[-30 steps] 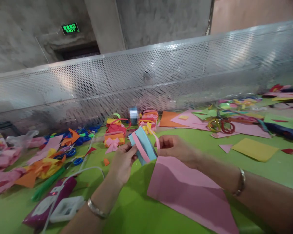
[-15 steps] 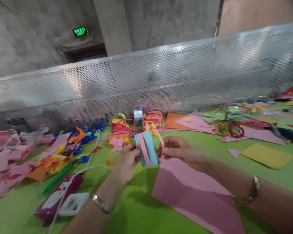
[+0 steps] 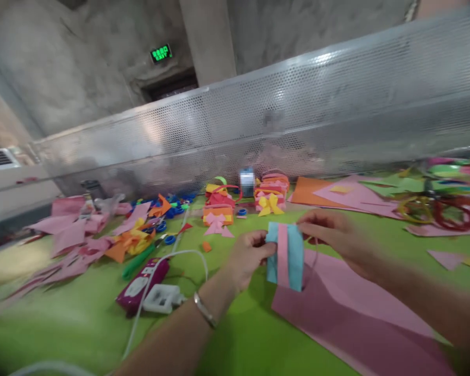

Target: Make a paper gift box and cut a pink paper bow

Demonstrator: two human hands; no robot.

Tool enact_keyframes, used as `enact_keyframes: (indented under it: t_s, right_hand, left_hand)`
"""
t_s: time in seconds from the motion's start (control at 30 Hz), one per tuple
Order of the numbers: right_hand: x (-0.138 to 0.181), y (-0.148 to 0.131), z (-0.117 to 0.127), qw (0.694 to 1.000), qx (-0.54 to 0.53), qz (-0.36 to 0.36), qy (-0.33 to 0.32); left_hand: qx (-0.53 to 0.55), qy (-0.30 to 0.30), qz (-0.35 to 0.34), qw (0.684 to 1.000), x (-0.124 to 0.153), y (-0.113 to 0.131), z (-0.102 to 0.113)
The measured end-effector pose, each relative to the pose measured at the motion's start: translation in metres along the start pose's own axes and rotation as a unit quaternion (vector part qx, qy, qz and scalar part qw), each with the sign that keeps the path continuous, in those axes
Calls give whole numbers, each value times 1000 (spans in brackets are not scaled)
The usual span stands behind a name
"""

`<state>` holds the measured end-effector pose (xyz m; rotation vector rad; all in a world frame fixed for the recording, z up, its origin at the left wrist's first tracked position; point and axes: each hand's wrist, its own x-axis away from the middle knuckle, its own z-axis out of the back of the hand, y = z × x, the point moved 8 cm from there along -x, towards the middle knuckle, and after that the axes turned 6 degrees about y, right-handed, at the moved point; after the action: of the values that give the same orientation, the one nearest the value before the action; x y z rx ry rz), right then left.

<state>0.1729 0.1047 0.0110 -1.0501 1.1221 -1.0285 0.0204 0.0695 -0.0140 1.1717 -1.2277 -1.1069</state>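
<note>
A small light-blue paper handbag (image 3: 296,261), banded down the middle by a pink paper strip (image 3: 282,256), is held above the table. My left hand (image 3: 245,258) pinches its left edge between thumb and fingers. At the bag's upper right corner, my right hand (image 3: 332,232) has its fingertips closed on the thin pink handle strip (image 3: 317,256), which loops down along that side. Whether those fingertips also grip the bag's corner I cannot tell. Beneath the bag and right forearm lies a large pink sheet (image 3: 337,313).
Small finished paper bags (image 3: 218,214) with bows stand beyond my hands. Left are a purple power strip (image 3: 143,284), a white charger (image 3: 162,298) with cable, green-handled scissors (image 3: 137,261) and paper scraps (image 3: 68,227). Scissors (image 3: 452,214) lie right. A perforated metal panel (image 3: 235,115) borders the back.
The view has swung left. The blue bag has turned more upright, its banded face toward me. My right fingers have moved up to the bag's top corner, and the handle strip now hangs lower.
</note>
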Motion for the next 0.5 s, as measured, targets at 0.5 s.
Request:
enact_keyframes:
  t_s: [0.5]
  right_hand:
    - [-2, -12, -4, 996, -82, -19, 13]
  left_hand:
    - [-43, 3, -36, 998, -1, 9, 3]
